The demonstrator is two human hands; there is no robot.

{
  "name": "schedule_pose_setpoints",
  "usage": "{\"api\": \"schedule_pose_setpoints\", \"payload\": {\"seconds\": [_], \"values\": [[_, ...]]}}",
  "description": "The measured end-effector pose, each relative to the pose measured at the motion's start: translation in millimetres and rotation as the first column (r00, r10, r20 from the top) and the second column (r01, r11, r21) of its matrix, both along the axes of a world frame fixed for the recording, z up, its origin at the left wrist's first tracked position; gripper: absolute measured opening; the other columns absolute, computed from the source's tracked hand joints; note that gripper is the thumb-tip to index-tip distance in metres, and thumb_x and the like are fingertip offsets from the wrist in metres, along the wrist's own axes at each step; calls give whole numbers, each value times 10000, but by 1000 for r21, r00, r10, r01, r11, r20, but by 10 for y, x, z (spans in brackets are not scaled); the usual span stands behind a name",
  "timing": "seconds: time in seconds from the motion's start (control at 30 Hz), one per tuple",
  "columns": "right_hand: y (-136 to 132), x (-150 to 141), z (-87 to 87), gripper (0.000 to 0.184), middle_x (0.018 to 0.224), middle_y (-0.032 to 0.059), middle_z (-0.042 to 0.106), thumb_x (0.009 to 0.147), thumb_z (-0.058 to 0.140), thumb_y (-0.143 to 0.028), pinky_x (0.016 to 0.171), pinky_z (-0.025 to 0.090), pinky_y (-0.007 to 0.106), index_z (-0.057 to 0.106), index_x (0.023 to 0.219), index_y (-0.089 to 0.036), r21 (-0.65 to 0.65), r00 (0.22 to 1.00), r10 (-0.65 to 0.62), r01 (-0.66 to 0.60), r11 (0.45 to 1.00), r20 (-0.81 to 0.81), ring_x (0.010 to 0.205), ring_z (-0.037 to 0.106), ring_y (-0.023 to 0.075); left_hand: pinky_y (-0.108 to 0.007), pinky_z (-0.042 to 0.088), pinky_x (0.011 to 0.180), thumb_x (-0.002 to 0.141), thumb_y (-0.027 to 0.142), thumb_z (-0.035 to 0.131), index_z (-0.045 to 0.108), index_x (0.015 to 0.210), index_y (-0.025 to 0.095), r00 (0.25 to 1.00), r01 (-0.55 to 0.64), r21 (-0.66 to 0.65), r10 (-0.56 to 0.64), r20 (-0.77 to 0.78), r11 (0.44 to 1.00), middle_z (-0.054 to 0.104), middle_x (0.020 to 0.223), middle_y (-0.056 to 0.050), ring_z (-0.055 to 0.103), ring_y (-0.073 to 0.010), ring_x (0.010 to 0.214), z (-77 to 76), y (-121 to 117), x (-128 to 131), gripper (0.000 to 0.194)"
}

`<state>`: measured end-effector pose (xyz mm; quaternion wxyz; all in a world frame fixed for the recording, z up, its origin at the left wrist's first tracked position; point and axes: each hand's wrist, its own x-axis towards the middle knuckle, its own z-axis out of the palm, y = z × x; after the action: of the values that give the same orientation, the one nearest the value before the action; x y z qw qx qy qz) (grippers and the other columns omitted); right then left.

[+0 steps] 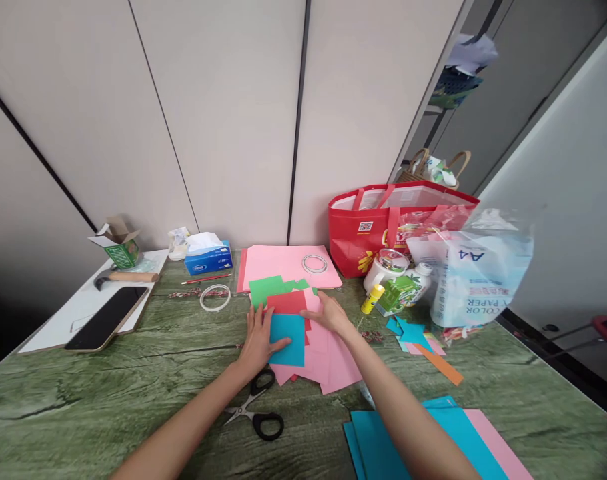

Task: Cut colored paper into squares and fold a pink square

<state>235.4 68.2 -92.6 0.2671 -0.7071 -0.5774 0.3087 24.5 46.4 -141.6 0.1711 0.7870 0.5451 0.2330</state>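
My left hand (259, 339) lies flat, fingers spread, on the left edge of a blue paper square (289, 338), its thumb across the sheet. A red sheet (287, 303) peeks out behind the blue one, with green paper (271, 287) beyond it. My right hand (330, 313) rests fingers-down on the pink sheets (333, 360) just right of the red and blue paper. Black-handled scissors (256, 405) lie under my left wrist on the green table (83, 393).
Blue and pink sheets (433, 440) lie at the front right. A red bag (378, 227), a glue stick (372, 298), a paper pack (476, 280), tape rings (215, 297), a tissue box (208, 259), a phone (107, 318) and paper scraps (423, 340) surround the work spot.
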Motion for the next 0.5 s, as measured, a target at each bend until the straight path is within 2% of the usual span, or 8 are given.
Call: {"api": "schedule_pose_setpoints", "payload": {"seconds": [0.13, 0.3, 0.4, 0.5], "values": [[9, 74, -28, 460, 922, 33, 670, 586, 710, -361, 774, 452, 358, 567, 997, -212, 56, 985, 68, -60, 997, -158, 892, 601, 242, -551, 121, 1027, 726, 530, 526, 255, 1329, 158, 999, 19, 45, -17, -34, 999, 197, 1428, -199, 38, -361, 1321, 28, -15, 20, 758], [53, 151, -47, 360, 842, 45, 691, 600, 707, -321, 722, 485, 366, 610, 915, -176, 115, 945, 152, -124, 986, -290, 818, 617, 249, -510, 100, 1052, 772, 535, 455, 267, 1324, 166, 1000, -2, 70, 3, -17, 998, 242, 1416, -172, 91, -315, 1328, 32, -38, 9, 690], [101, 127, -61, 412, 901, 40, 687, 579, 718, -297, 739, 489, 371, 601, 962, -200, 149, 918, 205, -162, 975, -339, 845, 617, 247, -485, 134, 1055, 788, 525, 434, 273, 1325, 161, 1000, -11, 58, 11, 4, 998, 230, 1422, -164, 69, -297, 1334, 2, -36, 4, 667], [148, 38, -105, 581, 1018, 39, 659, 528, 744, -267, 789, 476, 378, 546, 1073, -227, 181, 903, 244, -190, 965, -355, 931, 597, 246, -470, 173, 1051, 788, 509, 449, 273, 1331, 173, 1000, 21, 49, -22, 18, 999, 189, 1444, -149, 38, -289, 1338, 18, -44, 4, 662]]}}
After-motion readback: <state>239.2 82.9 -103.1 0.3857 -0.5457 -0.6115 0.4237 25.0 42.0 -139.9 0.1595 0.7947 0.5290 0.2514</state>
